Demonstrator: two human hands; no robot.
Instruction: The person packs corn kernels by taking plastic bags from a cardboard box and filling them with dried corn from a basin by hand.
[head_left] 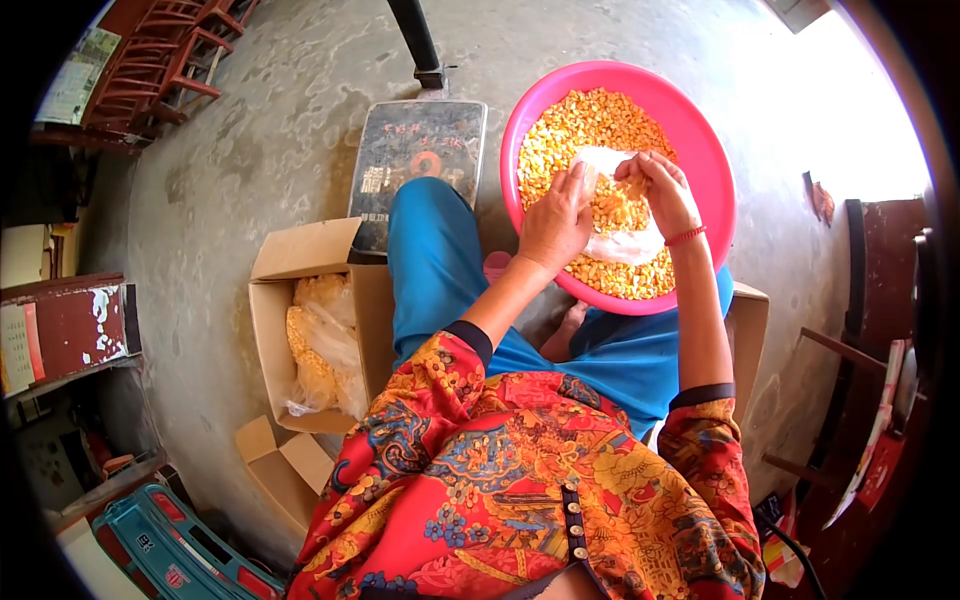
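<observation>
Nearest: patterned red shirt (520, 470), on the wearer's side of the pink basin (708, 150). Blue trousers (435, 260) next, one knee left of the basin, the other leg running along its near edge. A bare foot (568, 325) just short of the basin's near rim.

Over the basin, both hands at a translucent plastic bag (632, 247), which sits inside the rim on loose yellow corn kernels (590, 120); kernels show within the bag too. Left hand (558, 222) at the bag's left side, fingers close together and pointing away from the wearer; cannot tell whether it grips the plastic. Right hand (662, 188), red bracelet (686, 236) at the wrist, has fingers bent and fingertips drawn together on the bag's upper edge. Kernels cover most of the basin's floor.

Left of the basin, past the knee: open cardboard carton (375, 325) holding clear bags of yellow contents (330, 345). Partly hidden second carton (748, 335) at the basin's near right.

Platform scale (425, 150), worn dark top, left of the basin and apart from it; its black post (413, 35) stands beyond. Brown scrap (822, 202) on the grey floor (260, 170), right of the basin. Farthest out, well left of the basin: dark red wooden chairs (165, 70).
</observation>
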